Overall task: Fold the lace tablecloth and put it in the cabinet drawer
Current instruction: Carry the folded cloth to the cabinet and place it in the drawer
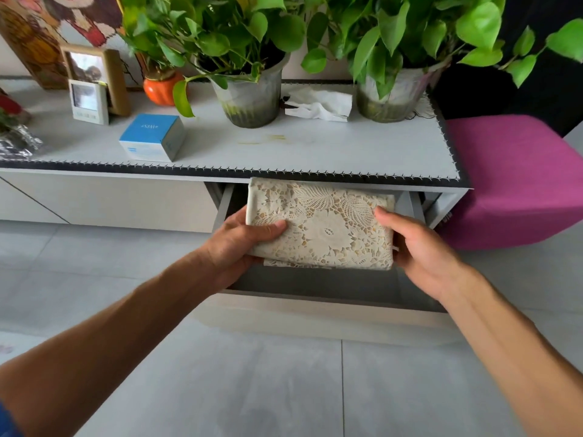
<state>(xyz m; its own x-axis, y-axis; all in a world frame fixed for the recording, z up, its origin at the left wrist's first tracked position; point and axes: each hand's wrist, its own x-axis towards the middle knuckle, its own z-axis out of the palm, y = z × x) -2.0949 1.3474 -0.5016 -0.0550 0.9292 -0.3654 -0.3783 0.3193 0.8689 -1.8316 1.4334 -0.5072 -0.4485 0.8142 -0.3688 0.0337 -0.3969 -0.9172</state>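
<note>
The cream lace tablecloth is folded into a thick rectangle and held over the open cabinet drawer. My left hand grips its left edge, thumb on top. Gripping the right edge is my right hand, its thumb on the upper face. The far edge of the bundle reaches under the cabinet top. The drawer is pulled out toward me and its dark inside shows below the cloth.
The low grey cabinet top carries two potted plants, a crumpled white tissue, a blue and white box, picture frames and an orange pot. A magenta pouf stands to the right. Grey tiled floor lies below.
</note>
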